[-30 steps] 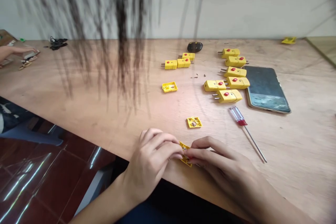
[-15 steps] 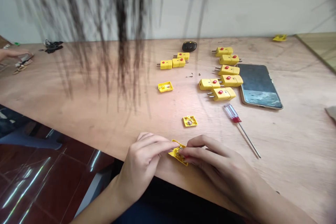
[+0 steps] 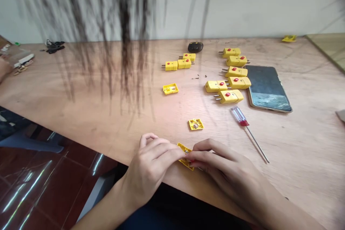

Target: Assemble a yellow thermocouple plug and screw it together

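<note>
A yellow plug housing half, open side up with metal parts inside, lies at the table's front edge between my hands. From the left, my left hand closes its fingertips over the upper left part of this half and covers some of it. My right hand pinches at the housing's right side, and a bit of red shows under its fingertips. What exactly those fingertips grip is mostly hidden. Just beyond my hands is a smaller yellow housing piece with metal inside. Farther off sits a yellow cover shell.
To the right lie a screwdriver and a phone. Several yellow plugs with red buttons stand by the phone, others near a black case. Tiny screws lie between them. A co-worker's hand is far left.
My left fingers have moved right and now cover more of the housing half. My right hand keeps its pinch almost unmoved. The co-worker's hand has drawn back toward the left edge.
</note>
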A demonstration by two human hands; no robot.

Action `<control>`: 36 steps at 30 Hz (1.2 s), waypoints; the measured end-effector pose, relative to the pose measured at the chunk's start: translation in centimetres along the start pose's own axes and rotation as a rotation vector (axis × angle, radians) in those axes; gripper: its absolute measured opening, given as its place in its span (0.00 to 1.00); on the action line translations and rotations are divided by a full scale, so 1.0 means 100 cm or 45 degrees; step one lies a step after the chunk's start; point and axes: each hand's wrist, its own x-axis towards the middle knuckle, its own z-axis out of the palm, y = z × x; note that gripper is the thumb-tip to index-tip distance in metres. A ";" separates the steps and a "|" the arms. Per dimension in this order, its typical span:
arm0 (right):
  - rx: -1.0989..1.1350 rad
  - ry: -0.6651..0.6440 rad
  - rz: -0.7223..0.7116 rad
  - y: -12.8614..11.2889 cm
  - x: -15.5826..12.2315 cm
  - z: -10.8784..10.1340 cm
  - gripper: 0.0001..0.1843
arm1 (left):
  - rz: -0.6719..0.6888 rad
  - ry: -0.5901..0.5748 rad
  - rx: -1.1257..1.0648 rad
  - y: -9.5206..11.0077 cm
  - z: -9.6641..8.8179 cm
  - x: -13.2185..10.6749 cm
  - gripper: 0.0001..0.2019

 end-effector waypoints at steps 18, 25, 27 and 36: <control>-0.013 -0.060 0.008 0.001 0.000 -0.001 0.15 | -0.567 -0.314 0.011 0.015 -0.003 0.014 0.09; -0.003 -0.044 -0.013 0.000 0.000 0.000 0.14 | -0.467 -0.249 0.022 0.016 0.005 0.009 0.10; -0.001 -0.034 -0.023 0.000 -0.001 0.001 0.14 | -0.366 -0.183 0.016 0.015 0.006 0.005 0.10; -0.008 -0.006 -0.028 0.000 0.001 0.001 0.13 | -0.105 -0.063 -0.038 0.006 0.003 -0.001 0.06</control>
